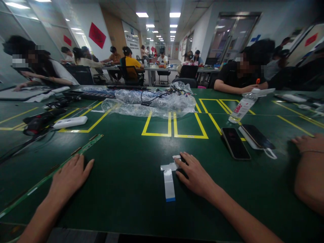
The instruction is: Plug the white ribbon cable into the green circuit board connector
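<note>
My left hand [69,177] lies flat on the green table mat [126,162], fingers stretched out, beside a long thin green circuit strip [53,170] that runs diagonally past it. My right hand [194,173] rests palm down near the middle of the mat. Its fingertips touch the top end of a white flat ribbon cable [169,180] with a blue tip, and a small dark part sits under the fingers. Neither hand grips anything.
Two phones [235,143] lie at the right beside a plastic bottle [241,108]. Another person's hand and forearm [307,168] rest at the far right. Crumpled clear plastic with black cables [157,101] lies at centre back. Dark tools and a white device [69,122] sit left. Yellow tape outlines mark the mat.
</note>
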The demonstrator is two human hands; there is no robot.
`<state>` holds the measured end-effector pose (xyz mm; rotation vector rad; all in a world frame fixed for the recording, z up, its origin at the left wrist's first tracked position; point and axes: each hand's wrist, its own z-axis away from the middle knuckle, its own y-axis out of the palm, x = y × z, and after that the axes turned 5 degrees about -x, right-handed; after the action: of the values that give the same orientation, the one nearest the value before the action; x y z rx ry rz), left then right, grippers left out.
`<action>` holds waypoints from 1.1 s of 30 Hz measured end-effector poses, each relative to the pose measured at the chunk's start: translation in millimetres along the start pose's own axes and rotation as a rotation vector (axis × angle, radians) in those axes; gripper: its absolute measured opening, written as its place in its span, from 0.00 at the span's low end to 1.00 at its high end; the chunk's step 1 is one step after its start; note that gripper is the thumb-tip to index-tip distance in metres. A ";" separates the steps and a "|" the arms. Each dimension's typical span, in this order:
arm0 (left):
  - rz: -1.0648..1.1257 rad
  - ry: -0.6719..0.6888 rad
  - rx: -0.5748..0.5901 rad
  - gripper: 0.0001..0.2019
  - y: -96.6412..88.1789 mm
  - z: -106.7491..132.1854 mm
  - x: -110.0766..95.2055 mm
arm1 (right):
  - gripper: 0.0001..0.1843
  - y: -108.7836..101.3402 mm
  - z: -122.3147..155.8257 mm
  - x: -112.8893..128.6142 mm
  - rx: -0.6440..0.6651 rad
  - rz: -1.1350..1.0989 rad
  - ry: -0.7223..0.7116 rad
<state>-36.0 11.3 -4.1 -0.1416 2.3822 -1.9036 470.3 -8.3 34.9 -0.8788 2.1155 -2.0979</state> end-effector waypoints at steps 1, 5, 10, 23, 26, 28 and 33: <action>0.001 0.005 0.007 0.38 1.2 4.6 1.7 | 0.31 0.6 -0.2 0.4 -0.001 0.002 0.002; 0.044 0.127 -0.009 0.35 -4.9 22.1 -39.2 | 0.31 3.4 -1.6 2.2 -0.021 0.005 -0.015; 0.168 0.389 0.038 0.30 -21.7 32.0 -138.5 | 0.31 3.1 -1.2 4.1 -0.019 0.010 -0.026; 0.402 0.871 0.104 0.27 -39.2 24.8 -299.5 | 0.34 -1.3 -1.6 6.9 -0.049 0.030 -0.091; 0.489 0.879 0.117 0.24 -40.4 13.0 -291.6 | 0.33 0.1 -1.4 4.4 -0.041 0.014 -0.087; 0.520 0.834 0.097 0.20 -40.7 1.7 -281.7 | 0.33 2.3 -1.7 2.5 -0.031 0.011 -0.067; 0.555 0.794 0.073 0.11 -34.3 -14.7 -268.8 | 0.35 8.0 -4.5 1.7 0.008 0.032 -0.039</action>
<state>229.3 52.3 35.7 1.3553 2.3250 -1.9491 464.2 -5.5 28.5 -0.8721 2.0865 -2.0554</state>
